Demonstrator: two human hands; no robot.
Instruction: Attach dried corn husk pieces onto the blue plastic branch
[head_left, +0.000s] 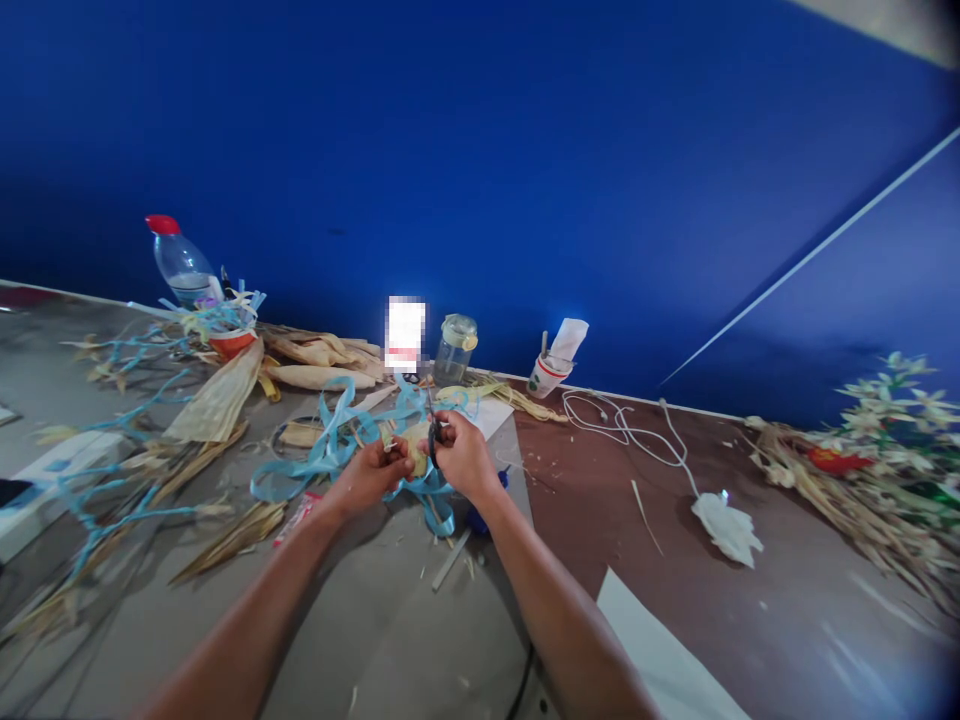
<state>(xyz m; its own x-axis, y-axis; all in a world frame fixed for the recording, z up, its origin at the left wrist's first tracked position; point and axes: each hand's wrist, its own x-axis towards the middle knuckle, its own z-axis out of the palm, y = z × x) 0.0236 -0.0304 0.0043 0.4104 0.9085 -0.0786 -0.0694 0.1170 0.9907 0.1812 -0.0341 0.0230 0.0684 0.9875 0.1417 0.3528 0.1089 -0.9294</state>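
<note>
My right hand point(466, 458) is closed around dark-handled scissors point(433, 440), their blades pointing up and away from me. Close to its left, my left hand point(373, 474) pinches a small pale piece that looks like dried corn husk; the fingers hide most of it. Another pale yellowish piece point(417, 448) shows between the two hands. Loops of light blue ribbon point(296, 478) lie around and beneath both hands on the grey tabletop. A red-and-white wrapper point(298, 517) rests beside my left wrist.
Dried corn husks point(322, 352) and blue-wrapped twigs point(97, 520) spread over the left side. At the back stand a red-capped bottle point(184, 268), a glass jar point(454, 350) and a paper cup point(550, 376). A white cable point(637, 432) and artificial flowers point(896, 410) lie rightward.
</note>
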